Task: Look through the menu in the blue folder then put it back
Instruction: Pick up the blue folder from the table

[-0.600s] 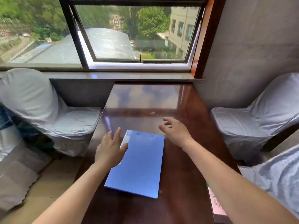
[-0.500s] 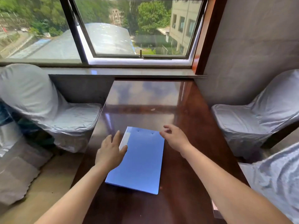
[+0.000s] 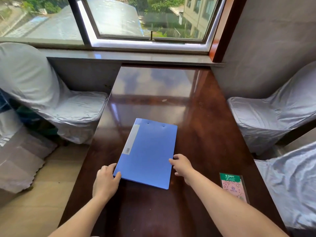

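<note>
A closed blue folder [image 3: 148, 152] lies flat on the dark glossy wooden table [image 3: 201, 127], its white spine label on the left and two rivets near the far edge. My left hand [image 3: 105, 181] grips the folder's near left corner, thumb on top of the cover. My right hand [image 3: 183, 165] touches the folder's right edge near the front, fingers curled against it. Whether the right hand truly holds the edge is unclear. The menu inside is hidden by the cover.
A green and pink card with a QR code [image 3: 234, 187] lies at the table's right edge. Chairs in grey covers stand at the left [image 3: 51, 103] and at the right [image 3: 273, 113]. A window sill [image 3: 130, 56] borders the far end of the table.
Both hands have slid back from the folder's far end to its near end. The left hand now pinches the near left corner. The camera has tilted down and the card has come into view.
</note>
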A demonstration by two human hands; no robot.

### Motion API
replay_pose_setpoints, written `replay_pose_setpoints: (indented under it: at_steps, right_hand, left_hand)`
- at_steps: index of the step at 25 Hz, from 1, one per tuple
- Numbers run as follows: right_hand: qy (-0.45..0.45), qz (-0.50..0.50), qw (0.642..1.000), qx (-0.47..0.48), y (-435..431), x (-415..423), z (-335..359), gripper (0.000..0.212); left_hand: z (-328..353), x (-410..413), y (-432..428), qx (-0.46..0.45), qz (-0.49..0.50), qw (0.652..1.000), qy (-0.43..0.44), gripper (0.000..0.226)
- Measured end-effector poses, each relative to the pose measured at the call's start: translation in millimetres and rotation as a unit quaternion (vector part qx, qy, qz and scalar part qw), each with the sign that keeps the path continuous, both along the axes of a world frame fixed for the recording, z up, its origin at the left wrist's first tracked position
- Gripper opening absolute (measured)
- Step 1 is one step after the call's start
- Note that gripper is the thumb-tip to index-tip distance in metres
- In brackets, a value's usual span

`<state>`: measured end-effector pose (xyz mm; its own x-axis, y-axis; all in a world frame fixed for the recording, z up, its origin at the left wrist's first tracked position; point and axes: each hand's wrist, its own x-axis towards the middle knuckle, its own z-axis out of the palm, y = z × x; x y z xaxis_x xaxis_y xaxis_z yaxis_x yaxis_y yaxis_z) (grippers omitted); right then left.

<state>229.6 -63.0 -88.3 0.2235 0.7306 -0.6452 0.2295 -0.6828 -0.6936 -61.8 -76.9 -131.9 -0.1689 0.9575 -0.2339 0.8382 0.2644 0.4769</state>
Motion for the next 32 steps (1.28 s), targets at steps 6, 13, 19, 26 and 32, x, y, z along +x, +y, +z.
replay_pose_setpoints:
  at_steps: [6,13,19,26,32]
  right_hand:
    - [-0.008,-0.010,1.000,-0.001,-4,-7,-16,0.007]
    - [-0.023,-0.019,0.999,0.018,-8,-5,-25,0.019]
    - [-0.043,-0.055,0.998,0.002,-20,10,-25,0.053]
    - [-0.069,-0.051,0.996,-0.015,-39,31,-25,0.057]
    - [-0.100,-0.062,0.993,-0.012,-57,56,-28,0.037]
  left_hand:
    - [-12,-4,-26,-0.005,-0.020,1.000,0.006,0.057]
    - [-14,-2,-28,-0.018,-0.021,0.998,-0.054,0.058]
    - [-8,5,-37,-0.062,-0.064,0.990,-0.106,0.031]
    - [-7,12,-41,-0.095,-0.111,0.982,-0.123,0.039]
    - [-7,29,-45,-0.120,-0.163,0.971,-0.126,0.026]
